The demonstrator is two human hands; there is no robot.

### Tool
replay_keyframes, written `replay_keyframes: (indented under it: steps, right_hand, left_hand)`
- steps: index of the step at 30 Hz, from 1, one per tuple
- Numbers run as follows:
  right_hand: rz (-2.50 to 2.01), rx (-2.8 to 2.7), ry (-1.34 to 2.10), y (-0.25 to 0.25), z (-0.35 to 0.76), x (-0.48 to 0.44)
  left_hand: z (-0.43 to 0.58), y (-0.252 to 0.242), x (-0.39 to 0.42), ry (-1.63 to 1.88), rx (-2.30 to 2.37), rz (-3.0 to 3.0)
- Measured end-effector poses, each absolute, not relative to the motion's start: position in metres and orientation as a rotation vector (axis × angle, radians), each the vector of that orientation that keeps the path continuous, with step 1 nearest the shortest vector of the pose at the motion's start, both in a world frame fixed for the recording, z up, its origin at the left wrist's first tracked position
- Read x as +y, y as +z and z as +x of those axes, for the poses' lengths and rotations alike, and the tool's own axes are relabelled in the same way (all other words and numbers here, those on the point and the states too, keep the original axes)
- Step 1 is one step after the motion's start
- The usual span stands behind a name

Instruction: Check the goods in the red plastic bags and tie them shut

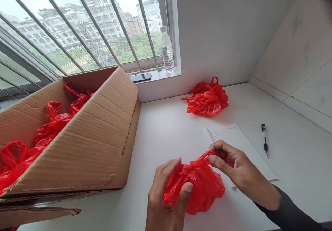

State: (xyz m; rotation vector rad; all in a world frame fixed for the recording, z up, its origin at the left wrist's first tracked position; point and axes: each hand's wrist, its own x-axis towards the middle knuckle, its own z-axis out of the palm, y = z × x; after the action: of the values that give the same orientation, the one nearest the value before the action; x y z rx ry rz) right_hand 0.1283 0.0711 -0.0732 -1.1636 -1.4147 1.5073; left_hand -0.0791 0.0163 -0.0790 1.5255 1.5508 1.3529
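Note:
A crumpled red plastic bag (204,186) is held just above the white table (166,127) near its front edge. My left hand (166,196) is wrapped round the bag's left side, thumb pressed into it. My right hand (238,172) pinches the bag's upper handle loop between thumb and fingers. Under my right hand lies a white sheet of paper (233,137).
An open cardboard box (103,137) on the left holds several red bags (52,123). Another crumpled red bag (207,99) lies at the back by the wall. A black pen (265,144) rests to the right. A water bottle (166,49) and a phone (141,77) sit on the window sill.

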Motion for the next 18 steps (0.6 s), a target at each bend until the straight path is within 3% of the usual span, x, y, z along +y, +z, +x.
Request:
replay_keyframes:
  steps: [10, 18]
  right_hand:
    - [-1.270, -1.714, 1.237, -0.080, 0.118, 0.053]
    - [-1.356, -1.413, 1.260, -0.082, 0.141, 0.064]
  left_hand:
    - [-0.078, -0.080, 0.023, 1.192, 1.431, 1.734]
    - [-0.107, -0.082, 0.022, 1.315, 1.685, 0.991]
